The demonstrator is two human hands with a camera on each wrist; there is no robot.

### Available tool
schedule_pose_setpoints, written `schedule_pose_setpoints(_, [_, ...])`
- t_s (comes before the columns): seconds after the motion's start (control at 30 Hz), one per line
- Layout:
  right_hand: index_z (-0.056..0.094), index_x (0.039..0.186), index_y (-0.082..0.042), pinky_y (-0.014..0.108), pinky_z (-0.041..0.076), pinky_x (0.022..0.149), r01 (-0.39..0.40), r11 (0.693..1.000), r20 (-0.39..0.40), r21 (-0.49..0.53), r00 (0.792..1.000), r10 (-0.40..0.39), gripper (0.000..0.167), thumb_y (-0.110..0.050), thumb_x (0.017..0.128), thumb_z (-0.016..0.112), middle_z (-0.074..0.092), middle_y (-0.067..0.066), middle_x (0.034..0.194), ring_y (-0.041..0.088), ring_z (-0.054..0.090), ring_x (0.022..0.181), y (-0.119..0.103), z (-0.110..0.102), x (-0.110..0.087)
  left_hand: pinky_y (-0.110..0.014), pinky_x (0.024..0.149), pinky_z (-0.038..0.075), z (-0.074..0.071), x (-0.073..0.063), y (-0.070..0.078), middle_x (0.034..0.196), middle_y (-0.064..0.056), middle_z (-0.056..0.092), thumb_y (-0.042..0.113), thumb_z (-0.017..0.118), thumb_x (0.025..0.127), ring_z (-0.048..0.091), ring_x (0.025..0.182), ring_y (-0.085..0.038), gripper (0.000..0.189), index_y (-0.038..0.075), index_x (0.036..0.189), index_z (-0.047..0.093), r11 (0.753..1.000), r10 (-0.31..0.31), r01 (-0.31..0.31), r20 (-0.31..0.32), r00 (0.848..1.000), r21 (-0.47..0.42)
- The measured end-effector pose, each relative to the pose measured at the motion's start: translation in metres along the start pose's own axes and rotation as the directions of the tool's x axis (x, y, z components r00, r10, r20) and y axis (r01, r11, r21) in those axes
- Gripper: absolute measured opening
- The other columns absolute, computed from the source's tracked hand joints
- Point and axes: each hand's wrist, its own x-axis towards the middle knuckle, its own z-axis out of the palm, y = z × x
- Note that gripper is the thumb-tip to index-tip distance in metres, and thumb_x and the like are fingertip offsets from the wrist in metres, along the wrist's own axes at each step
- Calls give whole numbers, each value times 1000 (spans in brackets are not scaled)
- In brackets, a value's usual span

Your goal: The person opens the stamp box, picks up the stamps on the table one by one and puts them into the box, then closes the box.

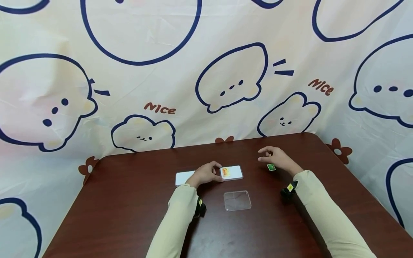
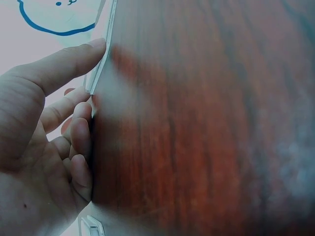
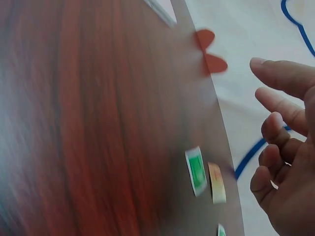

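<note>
A shallow box [image 1: 235, 172] with a white inside and a small orange-yellow picture lies on the table. My left hand [image 1: 205, 174] holds its left end between thumb and index finger; the other fingers curl loosely in the left wrist view, where the box [image 2: 102, 69] appears edge-on. Farther right, my right hand [image 1: 276, 158] hovers with bent, spread fingers and nothing in its grasp. Just below it lies a small green card [image 1: 271, 167]. The right wrist view shows this green card [image 3: 197, 172] beside an orange-yellow one [image 3: 217, 183], under the fingers.
Partly behind my left hand is a second white rectangular box [image 1: 184, 177]. A clear plastic lid [image 1: 237, 200] lies nearer to me. The brown table [image 1: 129, 208] ends at a patterned cloth [image 1: 226, 125] behind it.
</note>
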Motion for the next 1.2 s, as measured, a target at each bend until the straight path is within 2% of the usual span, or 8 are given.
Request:
schedule_pose_setpoints(0.2, [55,129,-3,28,43,71,-22,1000,4,15,1000,22,49,-31,91,66,48,9,94,23,45,92,10,-15,0,-31,68,37,1,0,0,90,-2,50,31,79,80,44,72,-17,53,17,126,56,1000,3,-3,-9,1000,11])
schedule_pose_setpoints(0.37, [54,130,-3,31,43,78,-48,998,2,-30,999,48,47,-29,92,65,51,12,104,27,47,100,13,-21,3,-32,69,37,-1,0,0,91,-2,51,32,79,79,44,73,-17,54,19,126,56,1000,-9,10,-23,1000,18])
schedule_pose_setpoints(0.6, [57,126,-1,32,46,81,-88,992,-15,-93,996,87,40,-24,93,63,54,18,114,29,48,102,28,-27,2,-30,66,38,0,-1,-2,89,-3,50,29,80,79,45,70,-16,53,17,125,56,1000,-6,6,3,1000,-24])
schedule_pose_setpoints(0.87, [60,124,-2,51,36,91,-123,979,-36,-164,992,118,46,-30,89,67,52,22,120,34,38,109,42,-30,2,-30,66,37,0,-1,-1,89,-3,50,29,80,79,44,71,-17,52,16,124,57,1000,5,-5,1,1000,-24])
schedule_pose_setpoints(1.2, [59,129,-3,52,36,88,-123,965,-48,-231,992,115,51,-33,88,68,53,23,118,35,38,106,51,-30,3,-31,67,37,0,1,-1,89,-2,50,29,79,80,43,71,-17,52,16,125,57,1000,6,-6,0,1000,-13])
